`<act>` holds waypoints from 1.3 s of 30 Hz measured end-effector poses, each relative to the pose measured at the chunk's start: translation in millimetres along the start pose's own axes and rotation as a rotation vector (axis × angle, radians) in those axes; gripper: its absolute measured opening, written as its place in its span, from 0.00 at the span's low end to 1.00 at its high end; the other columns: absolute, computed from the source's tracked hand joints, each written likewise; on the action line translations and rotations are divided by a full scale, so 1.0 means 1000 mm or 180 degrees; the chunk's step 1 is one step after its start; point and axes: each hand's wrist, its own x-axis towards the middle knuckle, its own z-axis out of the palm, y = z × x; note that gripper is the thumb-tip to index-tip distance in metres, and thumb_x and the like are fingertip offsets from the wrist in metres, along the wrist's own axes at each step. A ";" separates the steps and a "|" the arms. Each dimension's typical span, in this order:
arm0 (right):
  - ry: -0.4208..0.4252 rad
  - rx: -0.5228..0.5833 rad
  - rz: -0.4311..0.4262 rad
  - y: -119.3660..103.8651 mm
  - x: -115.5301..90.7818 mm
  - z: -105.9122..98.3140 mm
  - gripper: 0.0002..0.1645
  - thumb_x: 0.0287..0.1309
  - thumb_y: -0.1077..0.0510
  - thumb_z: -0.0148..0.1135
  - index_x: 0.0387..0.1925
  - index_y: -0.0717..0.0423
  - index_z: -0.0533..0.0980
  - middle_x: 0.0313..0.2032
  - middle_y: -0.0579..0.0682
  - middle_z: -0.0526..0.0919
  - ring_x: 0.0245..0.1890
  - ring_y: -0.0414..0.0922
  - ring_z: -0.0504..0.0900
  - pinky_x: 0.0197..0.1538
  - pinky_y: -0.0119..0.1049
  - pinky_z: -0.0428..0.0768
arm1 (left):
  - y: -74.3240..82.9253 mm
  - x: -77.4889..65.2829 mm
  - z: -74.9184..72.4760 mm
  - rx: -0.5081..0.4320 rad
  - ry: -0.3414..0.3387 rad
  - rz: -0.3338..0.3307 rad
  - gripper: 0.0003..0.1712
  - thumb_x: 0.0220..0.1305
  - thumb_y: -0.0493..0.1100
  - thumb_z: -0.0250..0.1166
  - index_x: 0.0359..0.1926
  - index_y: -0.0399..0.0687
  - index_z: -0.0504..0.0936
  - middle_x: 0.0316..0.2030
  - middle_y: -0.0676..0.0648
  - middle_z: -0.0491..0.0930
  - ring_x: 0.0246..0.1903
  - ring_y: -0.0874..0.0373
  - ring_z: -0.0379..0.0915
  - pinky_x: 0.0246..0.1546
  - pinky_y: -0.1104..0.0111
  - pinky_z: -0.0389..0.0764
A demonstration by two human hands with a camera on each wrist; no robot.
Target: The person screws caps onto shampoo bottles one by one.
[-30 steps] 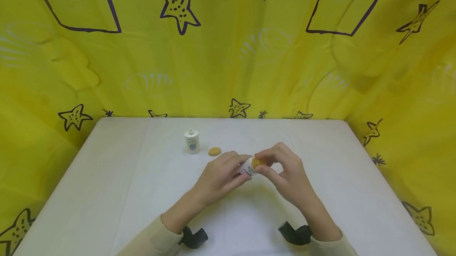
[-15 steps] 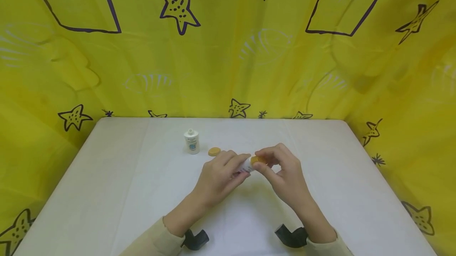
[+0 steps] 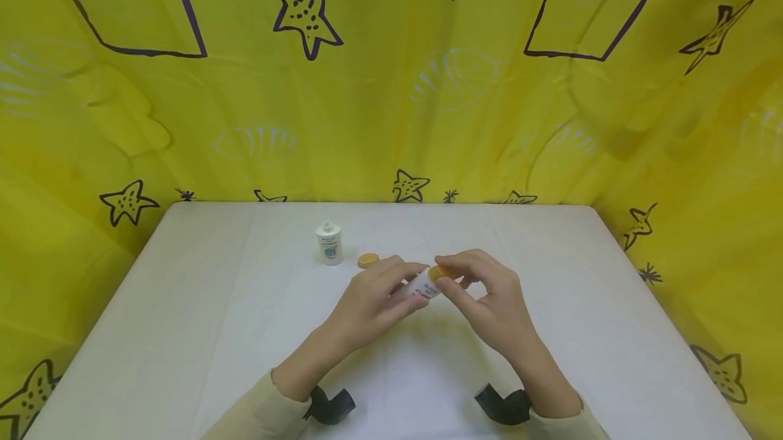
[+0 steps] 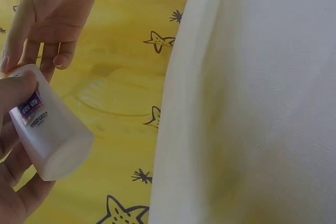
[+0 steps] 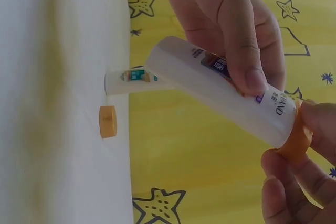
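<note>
My left hand grips a white plastic bottle with a printed label, its thumb lying along the label. The bottle is tilted above the table, its flat base turned toward the left wrist camera. At its other end is an orange cap, which my right hand pinches between thumb and fingers. In the right wrist view the cap sits right against the bottle's end. A second white bottle stands uncapped on the table, its small nozzle showing. Beside it lies another orange cap.
The white-covered table has a yellow curtain with drawn stars behind it and along its sides. Black curved wrist mounts hang by both sleeves, low over the near part of the table.
The held bottle and its cap have turned and shifted slightly between my hands, and more of the printed side shows than half a second ago. The standing bottle and loose cap have stayed put.
</note>
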 end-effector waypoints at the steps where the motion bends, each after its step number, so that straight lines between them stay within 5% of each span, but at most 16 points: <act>1: 0.0001 -0.0006 0.0000 0.000 0.000 0.000 0.18 0.49 0.61 0.68 0.44 0.46 0.79 0.38 0.37 0.80 0.35 0.36 0.78 0.31 0.28 0.77 | 0.000 0.000 0.001 0.0042 0.0001 0.0004 0.19 0.58 0.53 0.64 0.50 0.55 0.76 0.34 0.60 0.73 0.31 0.68 0.67 0.29 0.80 0.71; 10: 0.0081 -0.0051 0.0064 -0.019 0.004 -0.002 0.16 0.44 0.66 0.70 0.39 0.56 0.80 0.32 0.44 0.81 0.27 0.38 0.77 0.28 0.28 0.74 | 0.004 0.000 0.003 0.0624 0.0153 0.0263 0.21 0.56 0.52 0.65 0.49 0.51 0.76 0.32 0.58 0.72 0.28 0.68 0.64 0.25 0.80 0.69; 19: -0.0048 -0.0028 0.0002 0.003 0.000 -0.001 0.18 0.48 0.59 0.69 0.44 0.47 0.79 0.38 0.37 0.81 0.35 0.36 0.78 0.31 0.30 0.78 | 0.001 0.001 0.000 0.0431 0.0133 0.0244 0.19 0.55 0.51 0.66 0.48 0.53 0.77 0.31 0.59 0.72 0.28 0.69 0.64 0.27 0.81 0.69; 30: -0.0028 -0.0020 0.0261 -0.015 0.001 -0.003 0.14 0.46 0.63 0.69 0.38 0.54 0.78 0.33 0.44 0.81 0.29 0.36 0.76 0.28 0.28 0.75 | 0.005 0.000 0.008 0.0876 0.0195 0.0412 0.21 0.56 0.50 0.65 0.50 0.52 0.75 0.31 0.58 0.72 0.28 0.66 0.64 0.24 0.79 0.69; 33: -0.0005 0.0097 0.0291 -0.022 0.006 -0.005 0.16 0.46 0.67 0.68 0.40 0.58 0.77 0.35 0.48 0.81 0.30 0.39 0.78 0.31 0.29 0.77 | 0.005 0.002 0.008 0.0560 0.0211 0.0195 0.21 0.55 0.51 0.66 0.50 0.53 0.75 0.33 0.58 0.74 0.29 0.67 0.67 0.26 0.79 0.72; 39: -0.0422 0.0375 0.0699 -0.010 0.009 -0.006 0.18 0.53 0.64 0.63 0.48 0.58 0.74 0.40 0.51 0.80 0.35 0.45 0.80 0.37 0.36 0.80 | -0.003 0.007 0.005 -0.0619 0.0105 -0.0763 0.21 0.55 0.53 0.66 0.50 0.59 0.74 0.37 0.57 0.77 0.26 0.67 0.76 0.28 0.74 0.78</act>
